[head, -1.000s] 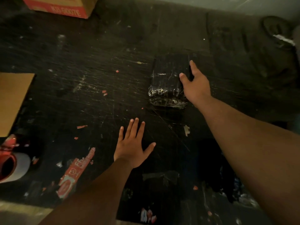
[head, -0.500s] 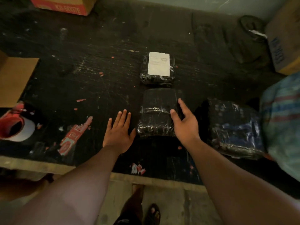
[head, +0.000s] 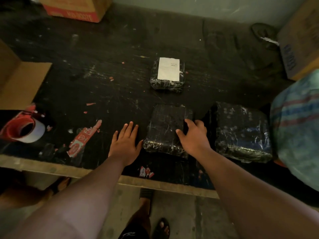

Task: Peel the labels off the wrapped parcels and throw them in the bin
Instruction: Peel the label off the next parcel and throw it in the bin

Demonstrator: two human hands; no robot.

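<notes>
Right hand (head: 193, 137) curls its fingers over the right edge of the nearest black-wrapped parcel (head: 164, 130), thumb on the top face, a grip clamped on the parcel at the lower middle of the frame. Left hand (head: 125, 142) lies flat on the table (head: 103, 54) just left of that parcel, fingers straight and spread, the thumb close to the parcel's near left corner; whether it touches cannot be told. No label shows on the held parcel's top. Above it in the frame, apart from it, sits a smaller wrapped parcel (head: 166, 83) with a white label (head: 168, 68) covering most of its top. To the right of the held parcel lies a larger wrapped parcel (head: 241, 131), and past it at the right edge a striped woven sack (head: 296, 121). A roll of red tape (head: 22, 129) lies at the left edge, with a strip of red printed tape (head: 82, 138) stuck to the table between it and the left hand. Cardboard boxes stand at the upper left (head: 76, 7), left (head: 19, 78) and upper right (head: 300, 40).
</notes>
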